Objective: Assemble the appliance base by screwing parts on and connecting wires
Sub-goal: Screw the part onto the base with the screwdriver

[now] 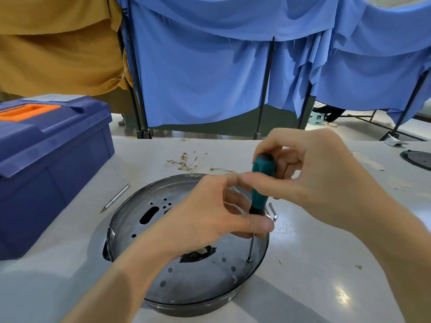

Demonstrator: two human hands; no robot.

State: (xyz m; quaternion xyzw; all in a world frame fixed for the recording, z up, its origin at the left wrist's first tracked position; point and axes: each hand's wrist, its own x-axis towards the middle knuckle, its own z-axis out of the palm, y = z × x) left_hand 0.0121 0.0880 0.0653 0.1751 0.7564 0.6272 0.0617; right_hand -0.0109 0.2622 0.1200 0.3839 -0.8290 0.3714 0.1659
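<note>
**Step in hand: driving a screw into the base.**

The appliance base, a dark round metal pan with punched holes, sits open side up at the near middle of the bench. The screwdriver stands close to upright inside it. Its tip is seated on a screw in the pan floor, close to the right-hand wall.

- The right hand is closed round the upper part of the teal-and-black handle, with fingers curled over it.
- The left hand reaches across the pan and pinches the foot of the handle between thumb and fingers, steadying the tool.

Whether the screw is fully seated cannot be told from this view.

**Next move, as judged:** turn the handle with the right hand under light downward pressure. The left hand keeps the shaft square to the pan floor so that the tip does not cam out. Several holes in the floor are unfilled, so more fastening probably remains.

The wires, thin leads with gold terminals, lie loose toward the far edge of the bench, apart from the base; the connecting step appears not yet begun. A bent hex key lies just beside the pan's right rim.
</note>
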